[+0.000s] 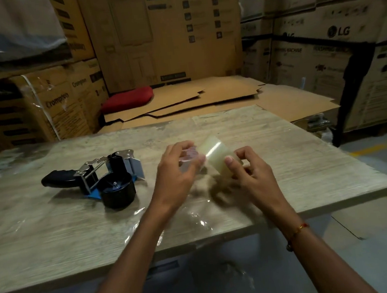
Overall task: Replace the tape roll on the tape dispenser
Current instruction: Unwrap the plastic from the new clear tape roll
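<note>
A tape dispenser [105, 177] with a black handle, metal frame, blue plate and bare black hub lies on its side at the table's left. Over the table's middle, my left hand [175, 174] grips a clear tape roll [190, 157] with a pinkish core, mostly hidden by the fingers. My right hand [247, 171] pinches the free end of a pulled-out strip of clear tape [217, 153] stretched between both hands. Both hands hover just above the tabletop, to the right of the dispenser.
The wooden table [53, 232] has crumpled clear plastic film [195, 217] near its front edge. Flattened cardboard sheets [206, 99] and a red cushion [127, 98] lie behind it. Stacked cartons [320, 49] wall in the back and both sides.
</note>
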`<state>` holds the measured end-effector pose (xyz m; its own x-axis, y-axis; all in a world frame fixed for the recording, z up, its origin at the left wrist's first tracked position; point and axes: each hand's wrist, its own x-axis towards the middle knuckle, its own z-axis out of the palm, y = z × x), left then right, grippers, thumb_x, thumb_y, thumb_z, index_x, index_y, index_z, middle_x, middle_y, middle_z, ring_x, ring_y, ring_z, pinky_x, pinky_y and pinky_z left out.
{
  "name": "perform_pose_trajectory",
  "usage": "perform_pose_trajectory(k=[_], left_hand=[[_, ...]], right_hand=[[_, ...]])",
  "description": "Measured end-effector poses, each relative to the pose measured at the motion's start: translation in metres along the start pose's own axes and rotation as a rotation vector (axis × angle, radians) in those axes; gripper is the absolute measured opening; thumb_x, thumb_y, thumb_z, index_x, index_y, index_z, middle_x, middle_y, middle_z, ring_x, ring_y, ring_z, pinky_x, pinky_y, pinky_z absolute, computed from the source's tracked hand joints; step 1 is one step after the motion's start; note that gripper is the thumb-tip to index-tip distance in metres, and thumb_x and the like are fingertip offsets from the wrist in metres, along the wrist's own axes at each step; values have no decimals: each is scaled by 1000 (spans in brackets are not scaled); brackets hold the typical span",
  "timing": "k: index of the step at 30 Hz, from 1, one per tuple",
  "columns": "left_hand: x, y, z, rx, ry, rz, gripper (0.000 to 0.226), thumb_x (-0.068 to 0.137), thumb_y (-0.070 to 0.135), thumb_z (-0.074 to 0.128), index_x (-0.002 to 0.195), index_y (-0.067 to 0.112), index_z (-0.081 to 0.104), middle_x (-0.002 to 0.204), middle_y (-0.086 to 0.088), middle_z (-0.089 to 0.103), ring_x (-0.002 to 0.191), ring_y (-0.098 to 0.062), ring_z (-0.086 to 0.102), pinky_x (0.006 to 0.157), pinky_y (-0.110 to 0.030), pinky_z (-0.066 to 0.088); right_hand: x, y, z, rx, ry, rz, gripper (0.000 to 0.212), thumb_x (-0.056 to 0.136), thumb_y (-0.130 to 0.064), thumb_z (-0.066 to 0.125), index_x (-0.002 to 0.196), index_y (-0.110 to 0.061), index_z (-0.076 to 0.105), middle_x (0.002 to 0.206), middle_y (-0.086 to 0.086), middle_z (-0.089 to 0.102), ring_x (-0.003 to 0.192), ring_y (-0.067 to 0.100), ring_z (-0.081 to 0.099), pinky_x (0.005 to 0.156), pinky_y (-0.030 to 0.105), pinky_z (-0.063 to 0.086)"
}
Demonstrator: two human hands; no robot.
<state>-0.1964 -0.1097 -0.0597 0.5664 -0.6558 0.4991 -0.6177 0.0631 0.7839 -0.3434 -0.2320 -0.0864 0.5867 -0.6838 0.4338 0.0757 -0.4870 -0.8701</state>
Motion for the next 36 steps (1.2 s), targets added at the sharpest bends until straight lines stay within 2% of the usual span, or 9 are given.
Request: perform_pose_trajectory(k=[5,10,12,15,19,23,26,32,36], left_hand=[[-27,2,-20,-44,-201,-47,71,80,54,71,142,46,37,143,13,42,121,-4,53,94,-27,50],[-53,4,-52,-188,21,-230,63,75,63,65,131,38,53,118,7,61,104,-7,63,81,-25,55],[-60,5,-66,-274,47,-290,53,77,66,63,120,33,61,108,6,66,99,-7,65,73,-15,50],[-69,4,-83,-360,62,-326,47,80,63,64,111,27,67,100,1,71,91,-6,68,73,-17,50],[-78,-2,-97,-353,40,-356,49,75,65,67,109,30,68,104,-1,73,101,-16,68,91,-33,52],[-86,3,-101,-260,-14,-314,60,75,50,78,127,30,56,113,7,70,102,-5,68,80,-21,56],[-90,3,-100,-110,33,-274,77,70,46,83,136,30,47,123,11,61,109,-5,63,87,-24,56],[-91,2,-103,-190,128,-316,53,72,37,85,116,33,56,110,12,67,95,3,67,80,-19,56],[-93,-6,-112,-437,112,-458,65,69,41,86,123,15,61,108,-2,75,97,-13,73,82,-27,57]], right_hand=[[-22,-21,18,14,-88,-62,17,97,-43,58,99,-26,60,98,-5,70,84,15,73,69,51,61],[-27,-47,37,-11,-189,-146,13,100,-30,57,112,-32,61,101,-12,66,81,16,71,71,42,61],[-27,-57,46,-2,-237,-163,18,101,-23,56,116,-33,60,102,-8,66,82,17,70,70,35,60],[-28,-69,57,14,-286,-163,22,101,-18,56,121,-23,63,103,-5,66,83,12,68,69,25,56],[-30,-81,67,-34,-257,-135,24,98,-15,57,118,-24,66,102,-8,66,75,5,62,66,25,55],[-31,-90,75,-277,-262,-184,17,88,-35,53,94,-24,63,94,-7,65,78,11,60,66,33,54],[-36,-92,83,-410,-234,-203,22,83,-43,50,87,-24,60,89,-6,61,79,13,55,65,33,46],[-34,-89,85,-333,-256,-207,31,85,-33,56,110,-21,69,108,-10,66,86,10,62,72,32,58],[-32,-84,79,-220,-232,-162,25,90,-16,63,113,-20,70,113,-11,65,89,4,65,71,19,54]])
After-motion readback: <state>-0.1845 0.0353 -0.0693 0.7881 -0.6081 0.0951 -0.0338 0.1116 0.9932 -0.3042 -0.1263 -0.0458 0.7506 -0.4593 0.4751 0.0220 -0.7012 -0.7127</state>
